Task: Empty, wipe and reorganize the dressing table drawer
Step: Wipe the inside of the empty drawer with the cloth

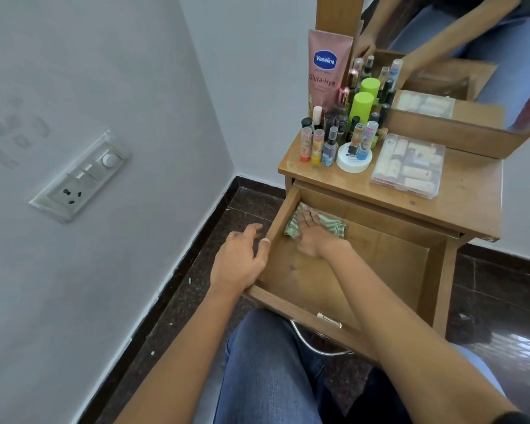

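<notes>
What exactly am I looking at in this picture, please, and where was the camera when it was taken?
There is no machine here. A person wears a wide-angle camera on the head, looking forward and down, so you see their own two bare hands and their jeans.

They sit at a wooden dressing table with its drawer pulled open. The right hand presses flat on a green striped cloth in the drawer's far left corner. The left hand grips the drawer's left wall, thumb hooked over the edge. I see nothing else in the drawer.

On the tabletop stand a pink Vaseline tube, a cluster of small bottles, a white jar and a clear plastic box of small items. The mirror behind reflects the person's arms.
</notes>
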`<action>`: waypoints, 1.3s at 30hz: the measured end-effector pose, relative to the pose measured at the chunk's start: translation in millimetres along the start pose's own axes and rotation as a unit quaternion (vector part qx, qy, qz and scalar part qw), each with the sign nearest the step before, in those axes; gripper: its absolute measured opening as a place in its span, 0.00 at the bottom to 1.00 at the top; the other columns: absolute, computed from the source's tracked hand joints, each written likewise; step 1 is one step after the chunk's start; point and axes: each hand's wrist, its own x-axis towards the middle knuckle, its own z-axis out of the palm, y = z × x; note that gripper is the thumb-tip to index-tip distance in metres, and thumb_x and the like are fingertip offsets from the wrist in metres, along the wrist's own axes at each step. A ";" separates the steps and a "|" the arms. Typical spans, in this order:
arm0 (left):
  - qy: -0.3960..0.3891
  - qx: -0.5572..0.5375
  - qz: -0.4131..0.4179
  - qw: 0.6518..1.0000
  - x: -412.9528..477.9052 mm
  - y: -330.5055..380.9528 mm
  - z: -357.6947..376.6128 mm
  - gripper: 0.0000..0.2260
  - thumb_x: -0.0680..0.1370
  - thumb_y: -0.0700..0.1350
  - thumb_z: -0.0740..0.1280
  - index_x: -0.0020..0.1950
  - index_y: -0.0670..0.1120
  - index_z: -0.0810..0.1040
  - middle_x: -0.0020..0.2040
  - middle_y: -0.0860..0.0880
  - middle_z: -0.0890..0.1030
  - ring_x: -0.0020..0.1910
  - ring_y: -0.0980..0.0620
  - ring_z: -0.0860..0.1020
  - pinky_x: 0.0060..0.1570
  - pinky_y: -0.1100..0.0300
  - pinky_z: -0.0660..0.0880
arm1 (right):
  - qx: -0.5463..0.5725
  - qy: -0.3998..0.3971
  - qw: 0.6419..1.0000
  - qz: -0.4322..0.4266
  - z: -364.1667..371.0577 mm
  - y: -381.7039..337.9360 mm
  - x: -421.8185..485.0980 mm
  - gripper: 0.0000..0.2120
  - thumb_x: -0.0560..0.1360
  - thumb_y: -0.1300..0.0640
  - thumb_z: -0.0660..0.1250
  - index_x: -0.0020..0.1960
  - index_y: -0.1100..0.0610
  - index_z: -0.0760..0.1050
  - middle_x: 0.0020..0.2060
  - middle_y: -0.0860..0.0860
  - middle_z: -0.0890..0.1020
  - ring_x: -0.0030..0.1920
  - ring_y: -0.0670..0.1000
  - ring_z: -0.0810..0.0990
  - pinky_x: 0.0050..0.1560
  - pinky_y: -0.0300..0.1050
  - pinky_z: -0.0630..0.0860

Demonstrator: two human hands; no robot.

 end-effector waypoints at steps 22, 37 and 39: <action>-0.019 -0.020 0.005 1.000 -2.4 0.9 -4.5 0.19 0.81 0.52 0.58 0.72 0.50 0.69 0.58 0.53 0.81 0.61 0.50 0.73 0.54 0.49 0.74 | 0.001 0.044 0.998 0.035 13.9 79.6 -54.7 0.28 0.83 0.50 0.44 0.78 0.56 0.35 0.77 0.51 0.37 0.77 0.49 0.36 0.74 0.46 0.37; 0.008 0.016 0.037 0.999 -4.6 4.3 -2.1 0.20 0.81 0.51 0.58 0.72 0.48 0.70 0.58 0.47 0.80 0.64 0.48 0.72 0.53 0.46 0.77 | -0.009 0.034 0.999 -0.007 5.1 39.0 -20.9 0.29 0.83 0.52 0.46 0.78 0.56 0.36 0.77 0.52 0.37 0.77 0.51 0.36 0.74 0.46 0.36; 0.006 0.018 0.038 0.999 -4.7 3.8 -1.7 0.20 0.81 0.51 0.57 0.72 0.48 0.70 0.58 0.47 0.81 0.64 0.48 0.72 0.53 0.47 0.76 | -0.020 0.022 0.999 -0.024 0.6 28.2 -10.6 0.29 0.82 0.53 0.46 0.78 0.56 0.36 0.77 0.52 0.37 0.77 0.51 0.36 0.74 0.46 0.36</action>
